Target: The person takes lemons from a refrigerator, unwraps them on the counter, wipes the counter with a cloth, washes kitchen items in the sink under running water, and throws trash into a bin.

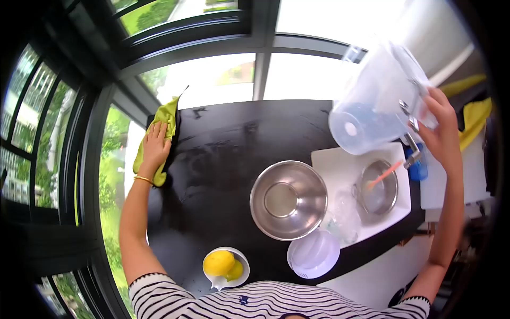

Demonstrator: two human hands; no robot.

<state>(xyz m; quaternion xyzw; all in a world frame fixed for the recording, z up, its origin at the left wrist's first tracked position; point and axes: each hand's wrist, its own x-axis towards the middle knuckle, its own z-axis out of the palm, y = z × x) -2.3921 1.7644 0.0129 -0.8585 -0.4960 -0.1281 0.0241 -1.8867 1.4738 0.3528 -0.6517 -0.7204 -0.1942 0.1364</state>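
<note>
My left hand lies with fingers spread on a yellow-green cloth at the left edge of the dark table. At the upper right, my right hand grips a large clear plastic container, tilted over a white tray, close to a metal tap-like fitting. A steel pot with an orange-handled utensil stands in the tray, beside a crumpled clear plastic item. Left of the tray is a steel mixing bowl.
A white bowl with yellow lemons sits at the near edge. White plastic bowls stand near the tray. A blue object and yellow cloth are at the right. Windows border the table's left and far sides.
</note>
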